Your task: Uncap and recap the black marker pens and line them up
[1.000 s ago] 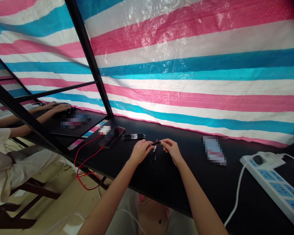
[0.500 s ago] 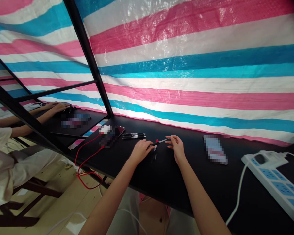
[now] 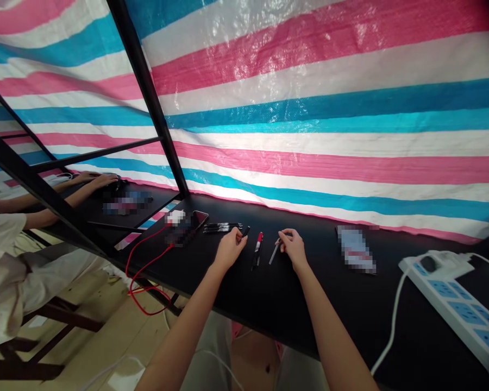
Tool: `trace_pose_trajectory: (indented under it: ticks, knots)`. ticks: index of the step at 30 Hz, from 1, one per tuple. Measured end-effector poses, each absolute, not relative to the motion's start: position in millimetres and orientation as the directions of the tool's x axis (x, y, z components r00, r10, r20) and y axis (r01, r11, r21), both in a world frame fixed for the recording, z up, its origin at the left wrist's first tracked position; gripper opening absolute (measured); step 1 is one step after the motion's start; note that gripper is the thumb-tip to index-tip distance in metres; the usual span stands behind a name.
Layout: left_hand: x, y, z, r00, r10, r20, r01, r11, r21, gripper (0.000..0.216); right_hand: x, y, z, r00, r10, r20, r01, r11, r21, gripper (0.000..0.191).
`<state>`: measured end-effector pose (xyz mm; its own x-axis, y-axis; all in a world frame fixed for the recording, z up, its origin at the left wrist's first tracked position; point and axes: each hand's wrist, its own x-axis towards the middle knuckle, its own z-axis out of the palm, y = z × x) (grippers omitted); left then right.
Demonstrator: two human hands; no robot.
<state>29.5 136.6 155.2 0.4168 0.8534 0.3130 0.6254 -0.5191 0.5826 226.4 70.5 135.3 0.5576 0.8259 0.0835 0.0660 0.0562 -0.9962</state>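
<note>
My left hand (image 3: pixel 230 247) is closed on a short black pen part (image 3: pixel 246 231), which pokes out past the fingertips. Held in my right hand (image 3: pixel 293 245) is a slim, clear greyish pen barrel (image 3: pixel 274 254), tilted down toward the desk. Between the two hands lies a black pen with a red end (image 3: pixel 259 239), touched by neither. Just beyond my left hand, several black pens (image 3: pixel 218 227) lie side by side. Small details of the two held parts are too fine to make out.
On the black desk (image 3: pixel 330 304) are a phone (image 3: pixel 199 218) with a red cable (image 3: pixel 136 239), a blurred pale packet (image 3: pixel 356 250) and a white power strip (image 3: pixel 448 296). A black metal frame (image 3: pixel 146 103) stands at left; behind it another person's hands (image 3: pixel 100 180) rest on a desk.
The pen that spanned both hands is now in two parts, one per hand. My left hand moved slightly left; the right-hand part swung downward. The red-ended pen is now in full view.
</note>
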Motion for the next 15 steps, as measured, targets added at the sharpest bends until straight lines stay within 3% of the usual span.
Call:
trace_pose_trajectory:
  ticks: [3, 5, 10, 15]
  knots:
    - [30.8, 136.7, 155.2, 0.396, 0.88, 0.263, 0.69, -0.474, 0.547, 0.022, 218.0, 68.9, 135.5, 0.516, 0.836, 0.185, 0.303, 0.024, -0.953, 0.037]
    - [31.8, 136.5, 156.0, 0.392, 0.894, 0.215, 0.723, -0.444, 0.529, 0.026, 213.5, 67.9, 136.0, 0.487, 0.844, 0.223, 0.361, 0.038, -0.932, 0.04]
    - [33.6, 135.6, 157.7, 0.424, 0.892, 0.159, 0.739, -0.442, 0.509, 0.04, 210.3, 68.4, 137.2, 0.47, 0.862, 0.19, 0.269, 0.065, -0.961, 0.043]
    - [32.0, 133.7, 157.0, 0.525, 0.832, 0.179, 0.682, -0.537, 0.497, 0.031, 212.4, 70.3, 136.7, 0.429, 0.889, 0.161, 0.241, 0.059, -0.969, 0.038]
